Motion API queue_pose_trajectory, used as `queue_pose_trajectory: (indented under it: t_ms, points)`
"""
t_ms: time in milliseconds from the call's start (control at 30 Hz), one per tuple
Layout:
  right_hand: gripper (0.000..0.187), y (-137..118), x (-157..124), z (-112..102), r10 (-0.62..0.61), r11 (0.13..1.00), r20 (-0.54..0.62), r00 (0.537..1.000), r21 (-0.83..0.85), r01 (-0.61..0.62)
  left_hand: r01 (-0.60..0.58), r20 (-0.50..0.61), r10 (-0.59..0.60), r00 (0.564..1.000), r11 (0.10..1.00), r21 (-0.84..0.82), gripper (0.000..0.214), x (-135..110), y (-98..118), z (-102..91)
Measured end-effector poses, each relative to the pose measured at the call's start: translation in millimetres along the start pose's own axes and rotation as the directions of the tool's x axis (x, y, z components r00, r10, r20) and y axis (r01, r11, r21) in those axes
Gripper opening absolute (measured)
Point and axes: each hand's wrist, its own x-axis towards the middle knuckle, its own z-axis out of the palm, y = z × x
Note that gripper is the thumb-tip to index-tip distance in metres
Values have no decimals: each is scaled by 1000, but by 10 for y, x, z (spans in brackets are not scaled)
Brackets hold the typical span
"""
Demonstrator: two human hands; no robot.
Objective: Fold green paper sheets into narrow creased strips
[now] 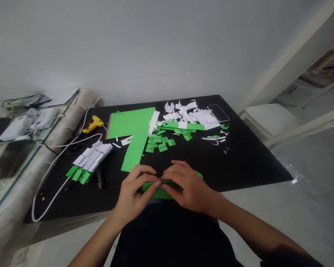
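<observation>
At the near edge of the black table, my left hand (137,189) and my right hand (183,183) pinch a green paper strip (167,193) between thumbs and fingers. The strip looks folded along its top edge; my fingers hide part of it. Just beyond my hands lie a large green sheet (137,146) with a cut-out corner and a pile of small folded green paper pieces (157,142). Left of my left hand sits a stack of joined white and green folded pieces (90,159).
A yellow glue gun (94,124) with a white cable (48,167) lies at the left. White paper scraps (183,111), a long green strip (195,126) and a phone-shaped clear case (218,112) are at the back right. A glass-topped surface (22,159) adjoins the table.
</observation>
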Motion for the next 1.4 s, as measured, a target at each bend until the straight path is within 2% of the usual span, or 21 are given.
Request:
queue_pose_trajectory:
  t_ms: [100,233,300,367,433,467,533,567,633,667,733,833,900,1000,1100,1233,1400]
  points:
    - [11,-70,104,-5,6,999,70,998,43,-9,30,32,-26,999,993,-111,9,34,50,1]
    - [20,13,104,-228,123,982,199,972,118,-149,146,-45,-151,988,985,-97,12,32,-24,-196]
    - [23,117,52,-380,230,954,241,943,135,-267,255,-114,-265,958,962,-94,16,4,-129,-296]
    - [28,246,-13,-488,362,908,267,893,115,-403,395,-133,-403,905,915,-88,23,-35,-265,-320]
    - [28,383,-73,-510,444,876,274,853,71,-478,512,-95,-513,853,858,-42,31,-74,-404,-252]
    - [28,446,-98,-486,473,866,277,836,28,-499,534,-89,-532,842,845,9,34,-91,-465,-192]
    - [26,549,-134,-382,508,861,219,833,-103,-498,512,-108,-501,858,849,128,35,-118,-550,-56]
    - [22,582,-147,-311,509,854,135,850,-200,-480,469,-116,-455,883,863,188,32,-129,-571,8]
    - [19,601,-164,-153,475,815,-54,878,-349,-462,360,-184,-314,932,868,341,27,-149,-571,106]
    - [22,584,-170,-72,437,818,-94,895,-371,-438,302,-207,-234,950,857,418,27,-160,-555,142]
    - [28,511,-177,94,345,858,-100,933,-368,-357,177,-175,-99,980,832,525,28,-184,-511,205]
    - [33,368,-173,350,248,919,-9,969,-313,-238,-9,26,-5,1000,852,523,32,-216,-466,325]
    - [37,307,-167,509,225,934,43,974,-296,-202,-59,126,-7,992,857,512,39,-234,-465,418]
    - [42,299,-183,664,203,936,52,978,-304,-178,-61,182,-43,982,847,528,44,-263,-484,515]
    - [40,352,-262,652,235,917,-6,972,-329,-224,-47,190,-67,980,840,541,46,-289,-489,530]
    - [37,447,-436,444,288,881,-91,953,-364,-301,-40,191,-87,978,816,576,46,-283,-444,539]
    - [39,500,-562,294,287,863,-121,950,-398,-312,6,153,-157,976,717,697,46,-189,-312,689]
